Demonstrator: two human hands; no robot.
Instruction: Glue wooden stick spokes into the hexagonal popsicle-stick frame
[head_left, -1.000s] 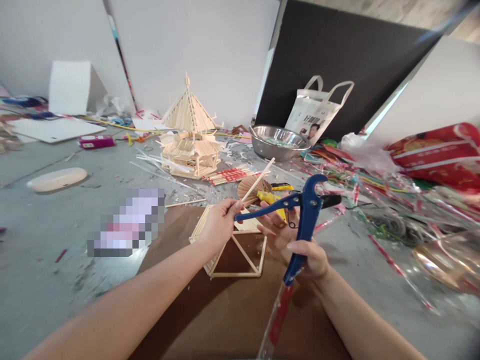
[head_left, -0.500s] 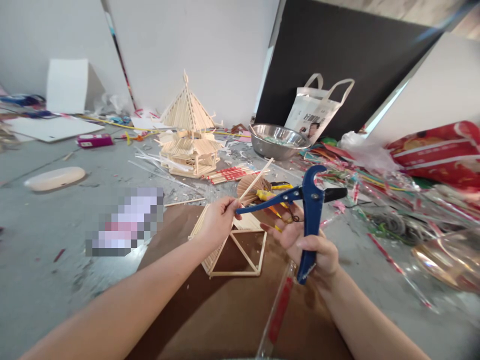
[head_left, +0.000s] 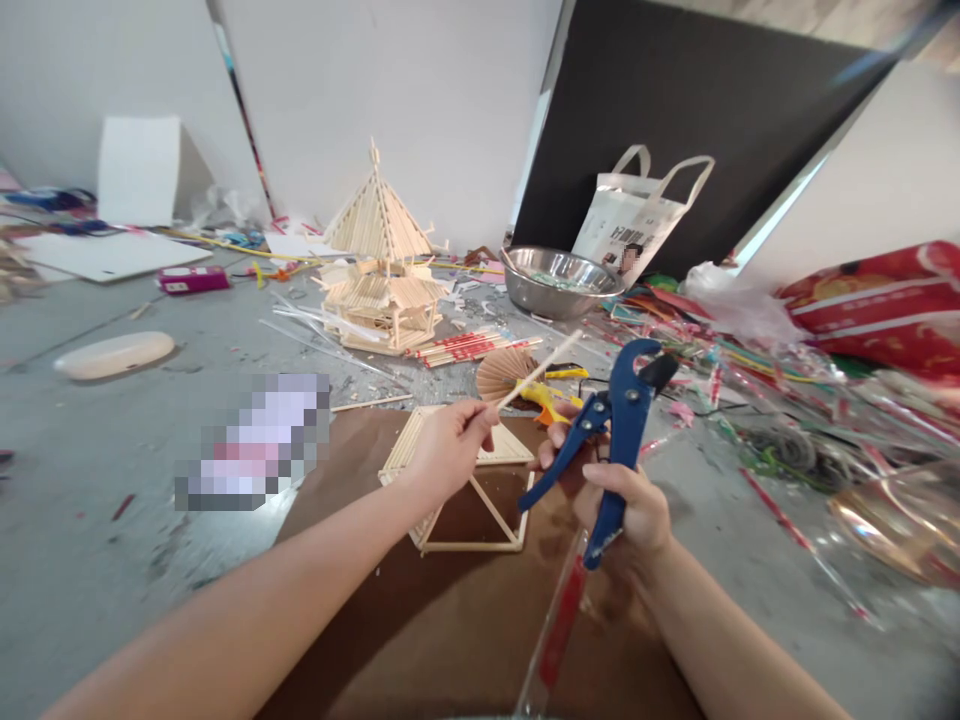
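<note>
Stick [head_left: 540,370], in the head view: pinched in the left hand [head_left: 448,440] near a wooden frame [head_left: 469,547], slanting up and rightward. The right hand [head_left: 634,510] grips a blue cutter [head_left: 621,440], handles spread, apart from the stick. Good handling likely means keeping the stick steady, square to the blade [head_left: 661,374], fingertips clear. The stick looks slim, straight, pale and plain.

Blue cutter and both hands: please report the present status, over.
Left hand: pinching thin stick. Right hand: holding blue cutter, spread open. Stick frame: on brown sheet, partly hidden by left hand. Yellow tool: close beyond right hand.
</note>
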